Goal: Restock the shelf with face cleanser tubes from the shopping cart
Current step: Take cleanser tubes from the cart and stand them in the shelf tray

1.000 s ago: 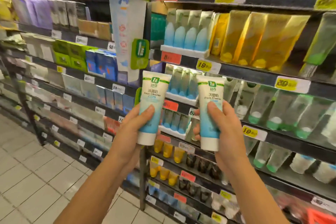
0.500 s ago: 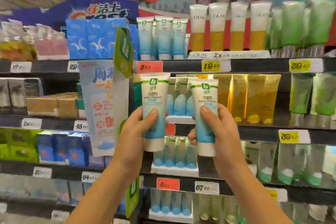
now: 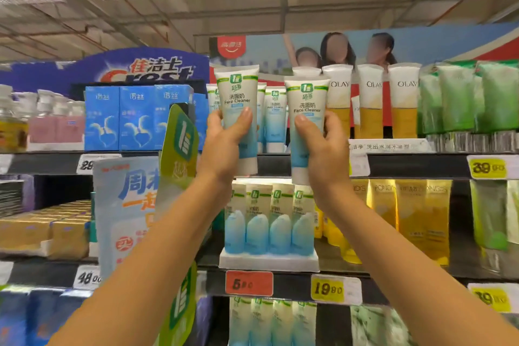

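I hold two white-and-blue face cleanser tubes upright, caps down, in front of the top shelf (image 3: 407, 166). My left hand (image 3: 224, 146) grips the left tube (image 3: 238, 104) around its lower half. My right hand (image 3: 325, 149) grips the right tube (image 3: 306, 109) the same way. Behind and between them, matching tubes (image 3: 275, 118) stand in a row on the top shelf. The shopping cart is out of view.
Olay tubes (image 3: 370, 101) and green tubes (image 3: 477, 98) stand right of the cleanser row, blue boxes (image 3: 134, 118) to its left. A green hanging sign (image 3: 179, 143) and a paper poster (image 3: 126, 205) jut out at the left. Lower shelves carry more tubes (image 3: 269, 222).
Both hands have risen with their tubes from the middle shelves up to the top shelf level. My view has tilted upward, now showing the ceiling.
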`<action>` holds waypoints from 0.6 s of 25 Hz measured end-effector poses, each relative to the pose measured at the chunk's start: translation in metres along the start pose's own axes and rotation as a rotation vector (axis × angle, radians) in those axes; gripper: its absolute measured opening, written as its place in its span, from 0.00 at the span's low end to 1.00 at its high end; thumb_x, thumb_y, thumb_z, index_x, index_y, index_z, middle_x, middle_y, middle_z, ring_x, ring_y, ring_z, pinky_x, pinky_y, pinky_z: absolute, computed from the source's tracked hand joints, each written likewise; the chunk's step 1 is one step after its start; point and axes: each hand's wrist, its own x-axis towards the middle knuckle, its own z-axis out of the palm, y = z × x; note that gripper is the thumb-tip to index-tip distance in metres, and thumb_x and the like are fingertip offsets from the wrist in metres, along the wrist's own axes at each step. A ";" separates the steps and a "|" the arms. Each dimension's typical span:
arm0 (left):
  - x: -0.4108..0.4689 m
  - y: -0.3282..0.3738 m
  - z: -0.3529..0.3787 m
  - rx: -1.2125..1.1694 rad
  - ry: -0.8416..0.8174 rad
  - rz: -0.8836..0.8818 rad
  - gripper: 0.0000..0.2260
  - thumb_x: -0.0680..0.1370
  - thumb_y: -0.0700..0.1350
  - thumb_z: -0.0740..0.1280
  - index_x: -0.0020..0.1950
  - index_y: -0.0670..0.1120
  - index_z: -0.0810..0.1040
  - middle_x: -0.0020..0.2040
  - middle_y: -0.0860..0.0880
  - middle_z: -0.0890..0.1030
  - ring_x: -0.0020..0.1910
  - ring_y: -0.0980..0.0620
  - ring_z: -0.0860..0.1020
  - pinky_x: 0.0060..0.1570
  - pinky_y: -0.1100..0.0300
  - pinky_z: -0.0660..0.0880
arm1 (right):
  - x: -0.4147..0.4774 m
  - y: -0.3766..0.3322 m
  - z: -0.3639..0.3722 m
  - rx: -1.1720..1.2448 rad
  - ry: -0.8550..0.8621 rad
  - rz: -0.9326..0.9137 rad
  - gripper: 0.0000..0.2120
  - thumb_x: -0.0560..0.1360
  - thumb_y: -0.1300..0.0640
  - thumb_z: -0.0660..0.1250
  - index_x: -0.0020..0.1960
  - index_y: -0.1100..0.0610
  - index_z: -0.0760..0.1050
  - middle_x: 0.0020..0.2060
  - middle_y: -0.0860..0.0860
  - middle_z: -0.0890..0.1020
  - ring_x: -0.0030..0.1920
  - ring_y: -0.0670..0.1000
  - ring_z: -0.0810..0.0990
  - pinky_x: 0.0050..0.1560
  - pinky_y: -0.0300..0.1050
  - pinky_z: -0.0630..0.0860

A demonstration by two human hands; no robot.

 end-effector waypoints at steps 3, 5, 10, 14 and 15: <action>0.032 0.001 0.008 0.041 0.075 0.056 0.13 0.79 0.46 0.63 0.62 0.45 0.69 0.54 0.48 0.80 0.49 0.53 0.80 0.46 0.60 0.80 | 0.031 0.007 0.010 0.003 -0.020 -0.032 0.10 0.76 0.54 0.66 0.55 0.56 0.73 0.49 0.52 0.81 0.51 0.53 0.80 0.51 0.50 0.79; 0.051 -0.001 0.007 0.181 0.144 0.079 0.14 0.79 0.48 0.63 0.62 0.44 0.69 0.56 0.47 0.79 0.52 0.50 0.79 0.52 0.54 0.78 | 0.049 0.010 0.014 -0.074 -0.091 -0.056 0.09 0.76 0.53 0.66 0.54 0.54 0.71 0.51 0.52 0.81 0.51 0.51 0.81 0.50 0.47 0.79; 0.072 -0.013 -0.009 0.470 0.126 0.128 0.15 0.80 0.47 0.62 0.65 0.46 0.67 0.57 0.50 0.75 0.57 0.49 0.75 0.59 0.50 0.73 | 0.083 0.013 0.015 -0.332 -0.155 -0.082 0.11 0.75 0.51 0.68 0.53 0.53 0.70 0.47 0.44 0.77 0.44 0.42 0.77 0.41 0.35 0.75; 0.079 -0.021 -0.020 0.498 0.127 0.074 0.16 0.81 0.46 0.60 0.68 0.46 0.64 0.62 0.47 0.75 0.60 0.47 0.74 0.62 0.48 0.72 | 0.091 0.026 0.018 -0.486 -0.203 -0.035 0.18 0.73 0.50 0.70 0.57 0.59 0.73 0.54 0.51 0.80 0.52 0.50 0.79 0.54 0.50 0.77; 0.080 -0.022 -0.022 0.496 0.116 0.061 0.16 0.81 0.47 0.60 0.68 0.47 0.64 0.62 0.47 0.74 0.60 0.47 0.74 0.62 0.48 0.72 | 0.092 0.029 0.019 -0.518 -0.206 -0.034 0.19 0.73 0.49 0.70 0.58 0.59 0.73 0.54 0.52 0.81 0.53 0.51 0.79 0.55 0.53 0.77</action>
